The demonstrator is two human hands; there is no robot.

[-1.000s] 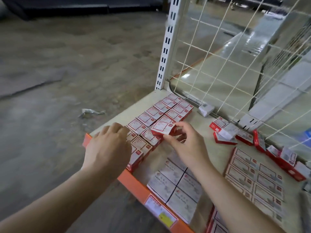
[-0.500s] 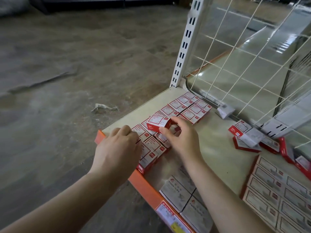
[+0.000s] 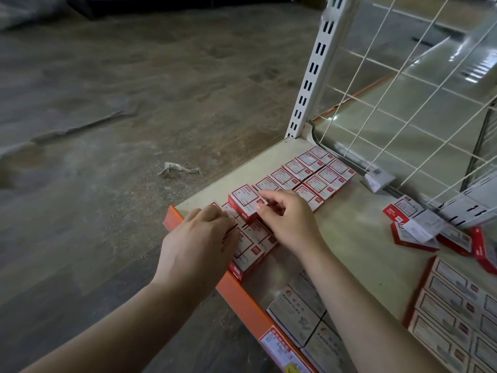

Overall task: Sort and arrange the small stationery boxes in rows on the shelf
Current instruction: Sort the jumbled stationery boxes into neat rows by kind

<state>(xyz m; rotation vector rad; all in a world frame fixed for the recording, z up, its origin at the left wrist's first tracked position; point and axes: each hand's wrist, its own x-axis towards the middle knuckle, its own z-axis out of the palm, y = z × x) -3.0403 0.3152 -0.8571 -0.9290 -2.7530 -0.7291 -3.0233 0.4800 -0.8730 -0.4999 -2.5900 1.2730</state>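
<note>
Right hand (image 3: 289, 222) is pinching one small red-and-white box (image 3: 247, 201) between thumb and fingertips, holding it tilted just above the near part of the left-hand rows; remaining fingers are curling loosely under. Left hand (image 3: 199, 244) is lying palm down on the nearest boxes of those rows, fingers slightly bent and pressing on the tops, gripping nothing. Rows of small boxes (image 3: 314, 173) are running in two lines from the near left corner of the shelf (image 3: 349, 238) toward the white slotted upright (image 3: 313, 76) at the far corner, lids facing up, sides touching. Loose red boxes (image 3: 427, 230) are sitting jumbled to the right near the wire mesh back panel (image 3: 403, 103), some tipped on edge. A block of larger red-edged boxes (image 3: 457, 305) is lying flat at the near right. Pale boxes marked paper clips (image 3: 298, 316) are sitting at the near edge, between the forearms and partly under the right one. Orange front strip (image 3: 242, 294) is carrying a price label (image 3: 279, 348). A crumpled scrap (image 3: 177, 168) is lying on the concrete floor to the left. Contents of all boxes are hidden, lids closed
</note>
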